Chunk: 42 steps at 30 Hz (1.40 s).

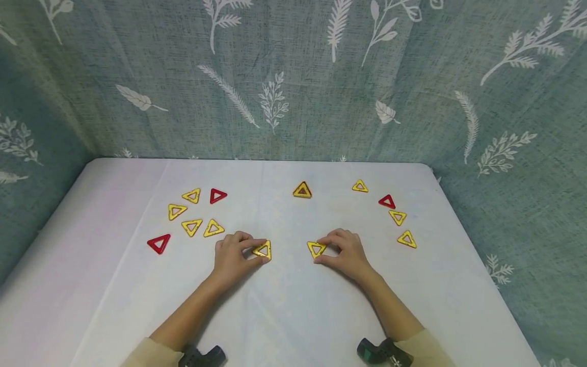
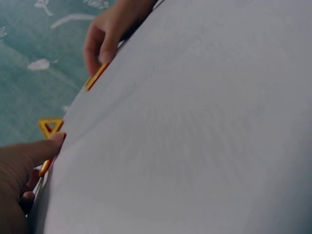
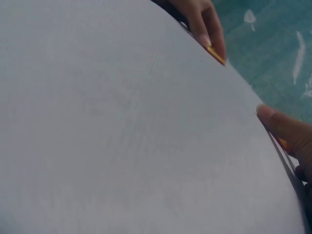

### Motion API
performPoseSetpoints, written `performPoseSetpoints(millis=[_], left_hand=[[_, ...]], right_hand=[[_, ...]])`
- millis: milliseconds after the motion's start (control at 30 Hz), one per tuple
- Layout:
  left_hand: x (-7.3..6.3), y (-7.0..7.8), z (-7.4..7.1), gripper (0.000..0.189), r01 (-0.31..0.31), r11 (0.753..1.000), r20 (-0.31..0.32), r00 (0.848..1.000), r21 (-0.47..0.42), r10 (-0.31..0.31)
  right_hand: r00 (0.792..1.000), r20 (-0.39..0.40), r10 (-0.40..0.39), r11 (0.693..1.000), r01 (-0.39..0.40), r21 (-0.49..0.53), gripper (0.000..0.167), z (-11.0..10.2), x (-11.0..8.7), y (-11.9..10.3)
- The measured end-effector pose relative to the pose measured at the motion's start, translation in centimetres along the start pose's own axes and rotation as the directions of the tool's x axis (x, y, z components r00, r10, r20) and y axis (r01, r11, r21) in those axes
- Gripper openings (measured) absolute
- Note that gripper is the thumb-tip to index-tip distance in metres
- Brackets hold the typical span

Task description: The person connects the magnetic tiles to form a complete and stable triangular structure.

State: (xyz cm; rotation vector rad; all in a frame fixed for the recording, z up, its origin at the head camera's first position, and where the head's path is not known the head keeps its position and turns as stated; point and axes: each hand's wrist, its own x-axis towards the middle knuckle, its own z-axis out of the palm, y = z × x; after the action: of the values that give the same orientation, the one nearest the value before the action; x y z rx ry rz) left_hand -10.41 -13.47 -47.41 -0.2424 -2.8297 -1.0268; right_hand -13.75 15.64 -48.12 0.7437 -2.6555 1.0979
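My left hand (image 1: pixel 233 259) pinches a yellow triangle tile (image 1: pixel 268 250) between thumb and finger, just left of the table's middle. To the right, my right hand (image 1: pixel 347 255) pinches a second yellow triangle tile (image 1: pixel 310 246) by its right side. A gap of bare cloth separates the two held tiles. Behind them, near the back edge, is a yellow triangular piece (image 1: pixel 302 196) with a darker inside, touched by neither hand. The left wrist view shows the left thumb (image 2: pixel 57 138) on its tile; in the right wrist view, the right thumb (image 3: pixel 267 113) partly hides the other tile.
Several yellow tiles, a red triangle tile (image 1: pixel 158 243) and another red tile (image 1: pixel 217 195) lie at left. On the right lie a red tile (image 1: pixel 387 201) and three yellow tiles. A white cloth (image 1: pixel 284 316) covers the table, with a green leaf-patterned curtain (image 1: pixel 293 102) behind.
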Motion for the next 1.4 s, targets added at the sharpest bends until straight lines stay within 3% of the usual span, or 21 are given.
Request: performPoseSetpoints(millis=[367, 667, 1133, 1400], left_hand=[[1.1, 1.8, 1.6, 0.041, -0.016, 1.0, 0.028, 0.999, -0.002, 0.016], [2.1, 2.8, 2.7, 0.04, -0.093, 0.996, 0.087, 0.992, -0.007, 0.093], [2.1, 3.1, 2.8, 0.038, -0.121, 0.993, 0.102, 0.987, -0.008, 0.121], [1.8, 2.6, 2.2, 0.049, -0.099, 0.992, 0.081, 0.991, -0.073, 0.104]], right_hand=[[0.998, -0.052, -0.036, 0.998, 0.033, -0.053, 0.042, 1.8, 0.8, -1.6], [0.996, -0.051, -0.072, 0.995, 0.068, -0.074, 0.04, 2.4, 1.1, -2.2], [0.992, 0.012, -0.122, 0.99, 0.123, -0.073, 0.042, 1.7, 1.1, -1.7], [0.994, 0.016, -0.106, 0.993, 0.107, -0.052, 0.041, 2.0, 1.0, -1.6]])
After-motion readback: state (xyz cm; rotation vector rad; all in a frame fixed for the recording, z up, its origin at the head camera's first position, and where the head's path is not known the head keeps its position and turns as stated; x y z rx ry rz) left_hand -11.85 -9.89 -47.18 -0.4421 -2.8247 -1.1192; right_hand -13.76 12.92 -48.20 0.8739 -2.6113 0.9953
